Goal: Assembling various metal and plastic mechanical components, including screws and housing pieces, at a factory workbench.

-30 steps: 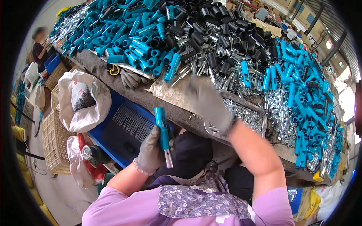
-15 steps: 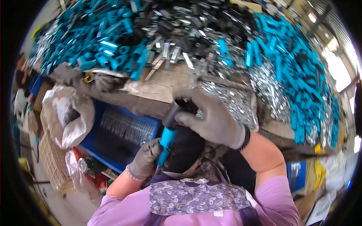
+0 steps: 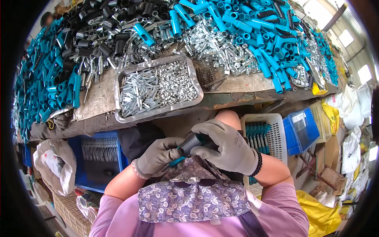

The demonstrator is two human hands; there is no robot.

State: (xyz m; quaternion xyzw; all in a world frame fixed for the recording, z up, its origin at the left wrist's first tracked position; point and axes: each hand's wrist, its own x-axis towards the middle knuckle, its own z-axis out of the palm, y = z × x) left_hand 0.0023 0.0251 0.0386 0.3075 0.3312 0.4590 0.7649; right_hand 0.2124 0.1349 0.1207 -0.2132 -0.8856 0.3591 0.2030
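Note:
In front of my apron I hold a dark grey tube [image 3: 189,144] with a teal part [image 3: 176,161] at its lower end. It slants up to the right. My left hand [image 3: 158,156], in a grey glove, is closed round the lower end and hides much of the teal part. My right hand [image 3: 229,147], gloved too, grips the tube's upper end between thumb and fingers. A dark opening shows at that upper end. Just beyond my hands, on the bench edge, sits a metal tray [image 3: 199,85] of small silver pins and short pieces.
Heaped on the bench are teal tubular parts [image 3: 241,23], black sleeves [image 3: 119,47], silver parts [image 3: 221,45] and coil springs [image 3: 209,75]. A blue crate [image 3: 123,152] of metal rods stands left, beside a white sack [image 3: 41,156]. Right are a white crate [image 3: 279,136] of teal-handled pieces and a blue bin [image 3: 290,138].
The view has swung right, bringing the tray and the white crate into sight. The tube, upright before, now lies flatter, and my right hand has come lower and nearer my left.

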